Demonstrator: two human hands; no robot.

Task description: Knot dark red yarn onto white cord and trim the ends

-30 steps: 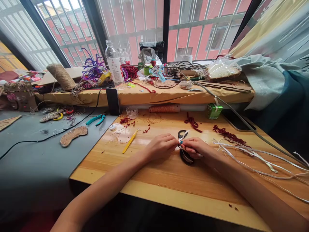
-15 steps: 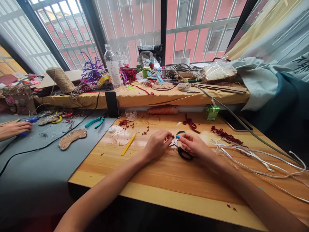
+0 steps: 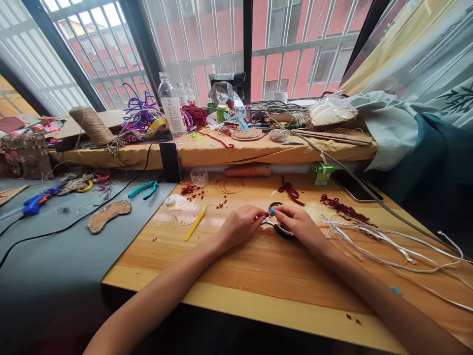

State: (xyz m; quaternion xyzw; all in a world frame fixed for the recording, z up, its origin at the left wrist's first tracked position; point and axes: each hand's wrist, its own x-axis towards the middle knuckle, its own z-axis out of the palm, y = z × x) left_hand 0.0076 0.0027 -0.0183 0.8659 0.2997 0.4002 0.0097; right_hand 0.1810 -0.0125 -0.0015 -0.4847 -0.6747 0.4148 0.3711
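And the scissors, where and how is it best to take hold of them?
Probably by the black loops, with the right hand coming from its own side. On the scissors, the loops sit spread apart beside that hand, while the silver blades point toward the left hand. Fingers partly hide them.

Desk (image 3: 229,276): wood, smooth, glossy. Scissors (image 3: 276,227): shiny metal, smooth plastic grips. Side table (image 3: 70,266): smooth, matt. Yarn (image 3: 291,190): fuzzy, matt. Shelf (image 3: 214,156): cloth-covered, creased. Bottle (image 3: 173,112): clear plastic, glossy. Twine (image 3: 92,126): rough, fibrous. Phone (image 3: 355,186): glossy.
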